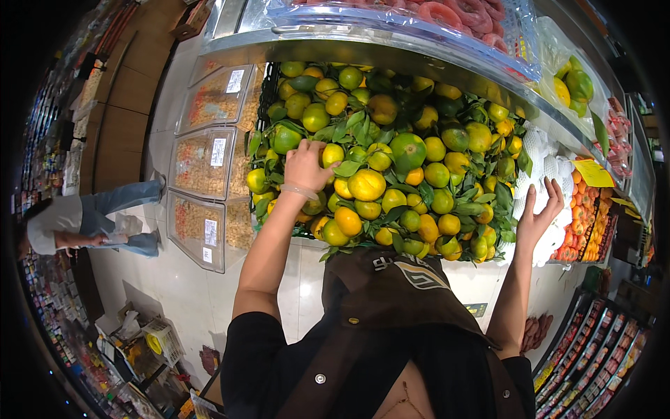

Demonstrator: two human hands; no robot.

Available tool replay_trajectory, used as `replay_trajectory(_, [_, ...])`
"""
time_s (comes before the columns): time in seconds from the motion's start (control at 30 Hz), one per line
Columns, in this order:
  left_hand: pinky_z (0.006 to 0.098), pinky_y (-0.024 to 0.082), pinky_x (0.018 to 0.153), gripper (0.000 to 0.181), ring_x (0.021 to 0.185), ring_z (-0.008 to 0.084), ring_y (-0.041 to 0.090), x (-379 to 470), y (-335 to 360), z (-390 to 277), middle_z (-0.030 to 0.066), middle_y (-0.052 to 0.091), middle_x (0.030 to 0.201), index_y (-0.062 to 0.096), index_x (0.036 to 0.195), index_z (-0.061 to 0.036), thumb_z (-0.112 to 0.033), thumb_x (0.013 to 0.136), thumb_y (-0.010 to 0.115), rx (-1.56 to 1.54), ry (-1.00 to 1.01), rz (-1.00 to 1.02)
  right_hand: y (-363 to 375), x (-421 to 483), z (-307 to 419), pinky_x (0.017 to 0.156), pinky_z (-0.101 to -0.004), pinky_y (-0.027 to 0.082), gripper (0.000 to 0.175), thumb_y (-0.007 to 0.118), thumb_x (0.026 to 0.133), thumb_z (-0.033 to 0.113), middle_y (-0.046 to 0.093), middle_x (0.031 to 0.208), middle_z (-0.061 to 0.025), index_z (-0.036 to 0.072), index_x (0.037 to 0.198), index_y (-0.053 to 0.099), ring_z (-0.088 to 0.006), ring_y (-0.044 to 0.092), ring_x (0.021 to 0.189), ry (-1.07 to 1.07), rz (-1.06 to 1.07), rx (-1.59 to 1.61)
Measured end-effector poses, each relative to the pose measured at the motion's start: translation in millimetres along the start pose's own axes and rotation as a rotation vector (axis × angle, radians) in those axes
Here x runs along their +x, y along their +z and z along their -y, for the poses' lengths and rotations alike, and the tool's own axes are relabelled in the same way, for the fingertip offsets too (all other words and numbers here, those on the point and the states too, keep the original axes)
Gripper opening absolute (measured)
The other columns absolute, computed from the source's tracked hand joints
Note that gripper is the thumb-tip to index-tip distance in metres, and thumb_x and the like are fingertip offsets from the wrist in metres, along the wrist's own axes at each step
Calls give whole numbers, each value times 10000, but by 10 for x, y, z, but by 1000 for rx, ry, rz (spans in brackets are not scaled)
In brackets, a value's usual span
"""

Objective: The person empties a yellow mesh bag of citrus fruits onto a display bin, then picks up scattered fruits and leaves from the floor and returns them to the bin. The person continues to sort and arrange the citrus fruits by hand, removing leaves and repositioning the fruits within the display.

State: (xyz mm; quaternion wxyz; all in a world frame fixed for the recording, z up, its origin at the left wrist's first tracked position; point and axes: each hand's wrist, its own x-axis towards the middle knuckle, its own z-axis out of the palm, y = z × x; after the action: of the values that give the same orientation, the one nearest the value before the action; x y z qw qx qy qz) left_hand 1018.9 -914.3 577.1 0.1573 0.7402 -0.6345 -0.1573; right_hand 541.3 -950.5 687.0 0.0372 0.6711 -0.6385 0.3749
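A heap of green and yellow mandarins [367,185] with leafy stems fills the display before me. At the heap's left part, my left hand [308,163] has its fingers around a small yellow-green mandarin [333,154]; a band circles the wrist. Just left of that hand lies a greener mandarin [285,138]. My right hand [542,209] is raised with its fingers apart over fruit in white foam netting [535,152], to the right of the heap, and holds nothing. A larger green fruit [408,152] rests in the middle of the heap.
Clear-lidded bins of snack food [200,163] stand to the left. A metal shelf edge [366,50] runs above the far side, bearing a blue plastic basket [408,18]. Orange fruit [583,220] lies at the right. Another person [57,222] is in the aisle at far left.
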Motion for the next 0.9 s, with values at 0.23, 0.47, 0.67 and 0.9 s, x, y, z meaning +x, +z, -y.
replay_trajectory(0.23, [387, 568, 856, 518, 978, 309, 682, -148, -394, 410, 153, 653, 1175, 679, 1190, -26, -205, 756, 897, -180, 26, -332, 160, -312, 267, 1168, -450, 346, 332, 696, 998, 172, 461, 1420, -183, 45, 1298, 634, -349, 446, 1375, 27, 174, 126])
replay_trajectory(0.47, [453, 379, 1024, 492, 1195, 330, 550, -435, -314, -133, 107, 626, 1262, 679, 1224, -91, -396, 860, 809, -136, 229, -279, 406, -503, 630, 1132, -466, 381, 318, 730, 939, 98, 498, 1409, -180, 54, 1245, 658, -371, 471, 1334, -57, 261, 226])
replay_trajectory(0.67, [437, 346, 1045, 673, 1122, 322, 588, -484, 5, -739, 117, 652, 1147, 667, 1188, -57, -495, 720, 873, -137, 271, -149, 340, -494, 629, 1146, -485, 343, 308, 727, 942, 124, 493, 1426, -177, 70, 1238, 660, -379, 443, 1354, -92, 254, 172])
replay_trajectory(0.9, [418, 347, 1037, 606, 1042, 288, 630, -127, -283, -37, 86, 715, 1053, 734, 1118, -81, -440, 662, 909, -108, 125, -340, 138, -656, 69, 1127, -484, 364, 277, 715, 962, 158, 499, 1409, -174, 66, 1221, 678, -369, 460, 1328, 100, 196, 102])
